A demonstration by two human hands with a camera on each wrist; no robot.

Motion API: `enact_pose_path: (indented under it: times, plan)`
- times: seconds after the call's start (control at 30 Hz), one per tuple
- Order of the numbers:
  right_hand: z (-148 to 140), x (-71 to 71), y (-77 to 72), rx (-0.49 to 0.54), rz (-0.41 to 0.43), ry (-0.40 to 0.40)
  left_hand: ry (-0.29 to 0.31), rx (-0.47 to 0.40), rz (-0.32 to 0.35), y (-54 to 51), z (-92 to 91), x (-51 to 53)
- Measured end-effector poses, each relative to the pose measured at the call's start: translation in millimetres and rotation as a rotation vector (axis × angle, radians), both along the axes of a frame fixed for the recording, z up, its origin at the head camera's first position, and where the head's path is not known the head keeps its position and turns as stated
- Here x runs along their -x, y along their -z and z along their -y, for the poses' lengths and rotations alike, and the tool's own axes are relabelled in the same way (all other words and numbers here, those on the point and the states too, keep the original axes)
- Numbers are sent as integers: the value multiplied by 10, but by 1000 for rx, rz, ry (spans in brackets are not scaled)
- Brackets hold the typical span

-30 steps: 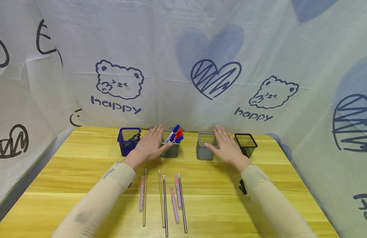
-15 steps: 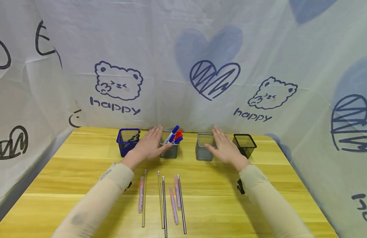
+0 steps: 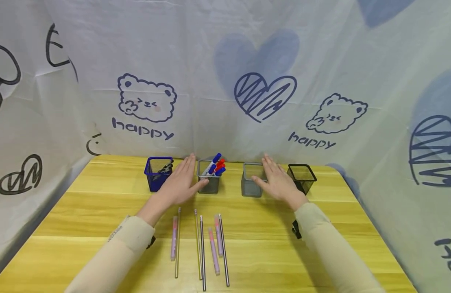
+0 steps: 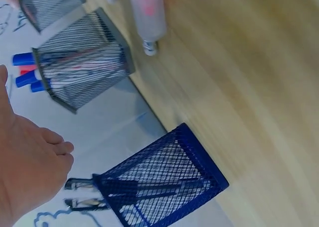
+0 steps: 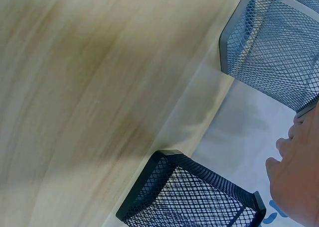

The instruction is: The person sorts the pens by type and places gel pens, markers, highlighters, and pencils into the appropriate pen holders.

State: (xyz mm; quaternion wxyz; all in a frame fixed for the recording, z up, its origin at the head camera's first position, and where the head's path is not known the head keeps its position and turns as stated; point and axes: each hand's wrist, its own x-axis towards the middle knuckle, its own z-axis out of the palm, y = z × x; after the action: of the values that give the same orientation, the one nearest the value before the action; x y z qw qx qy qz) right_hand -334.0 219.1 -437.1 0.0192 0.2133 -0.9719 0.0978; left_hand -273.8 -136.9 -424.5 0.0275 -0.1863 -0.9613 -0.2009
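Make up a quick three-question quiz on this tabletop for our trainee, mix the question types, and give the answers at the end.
1. Count: how many square metal-mesh holders stand along the far side of the yellow wood-grain table?
2. True or false: in the head view, the black square metal-mesh holder stands to the right of the person's right hand.
3. Fill in: the capped markers in the grey square metal-mesh holder nearest the person's left hand have ___ and ___ caps.

Key:
1. Four.
2. True.
3. Blue; red.
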Motion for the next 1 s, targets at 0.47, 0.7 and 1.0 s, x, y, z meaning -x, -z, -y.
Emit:
enact_pose_path:
  times: [0.47, 0.7, 1.0]
  plan:
    - [-17, -26, -1, 8, 11, -3, 59, -75, -260, -54, 136, -552]
    - [-11, -15, -21, 15, 16, 1, 63, -157, -299, 22, 244, -715]
    - [6, -19, -27, 36, 26, -2, 40, -229, -151, 213, 409, -803]
